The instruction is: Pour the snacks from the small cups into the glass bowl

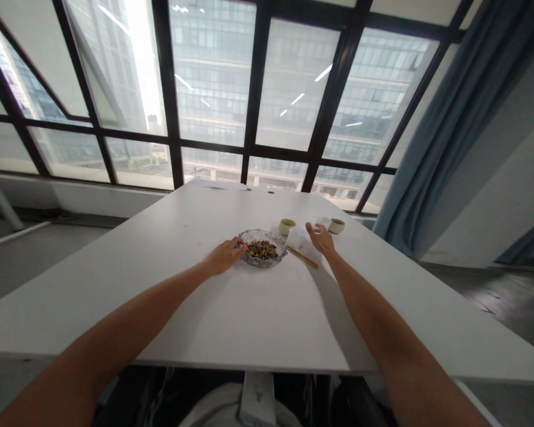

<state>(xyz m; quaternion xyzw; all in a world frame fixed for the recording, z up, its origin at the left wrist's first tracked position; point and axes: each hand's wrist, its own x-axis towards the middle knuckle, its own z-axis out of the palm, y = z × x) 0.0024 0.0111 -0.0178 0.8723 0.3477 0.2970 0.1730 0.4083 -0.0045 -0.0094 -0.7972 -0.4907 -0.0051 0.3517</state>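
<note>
Head view — A: Your left hand [225, 255], fingers loosely spread, touches the glass dish [262, 248] mid-desk [231, 308], toward its far edge.
B: Steady that rim; your right hand [320, 238] hovers open over the chopsticks [302, 257].

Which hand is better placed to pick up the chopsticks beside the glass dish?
Probably the right hand: it hovers open just above the chopsticks. The left hand rests against the glass dish.

A white desk [249, 296] is seen. On it are set a glass dish [263, 247] of brownish bits, two small cups [287, 226] [336, 226], white paper [299, 239] and chopsticks [302, 257].
</note>
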